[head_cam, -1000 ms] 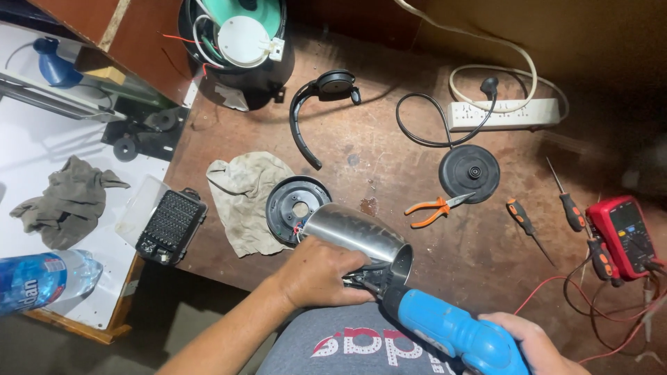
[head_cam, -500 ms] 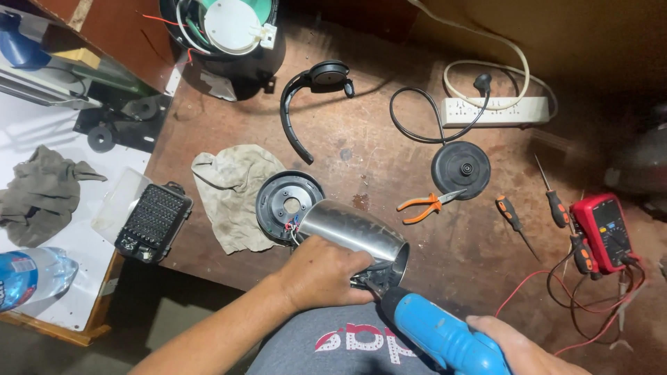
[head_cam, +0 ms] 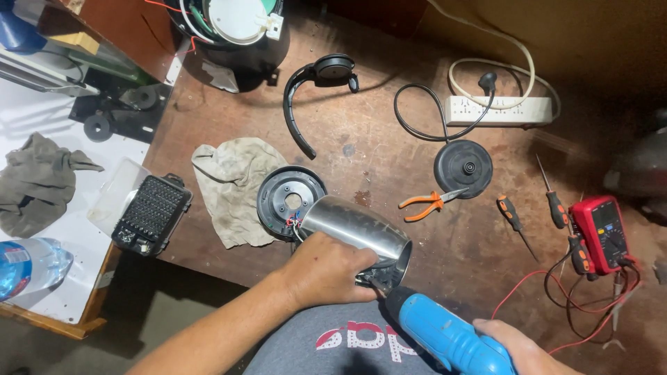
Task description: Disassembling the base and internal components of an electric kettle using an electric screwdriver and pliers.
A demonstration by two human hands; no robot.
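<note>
My left hand [head_cam: 325, 269] grips a shiny steel kettle body [head_cam: 356, 232] lying on its side at the near edge of the brown workbench [head_cam: 389, 146]. Coloured wires run from its far end to a round black base plate [head_cam: 286, 196] resting beside it. My right hand [head_cam: 522, 348] holds a blue electric screwdriver [head_cam: 445, 335], whose tip reaches into the kettle's open mouth by my left thumb. A black curved kettle handle [head_cam: 313, 87] lies further back on the bench.
A dirty cloth [head_cam: 233, 184] lies left of the base plate. Orange pliers [head_cam: 427, 203], a round black power base [head_cam: 463, 167], two screwdrivers [head_cam: 514, 219], a red multimeter [head_cam: 603, 232] with leads and a white power strip [head_cam: 497, 110] lie to the right. A black bit case [head_cam: 151, 212] sits at left.
The view has shifted a little. My hands, the kettle body and the blue screwdriver stay in the same hold.
</note>
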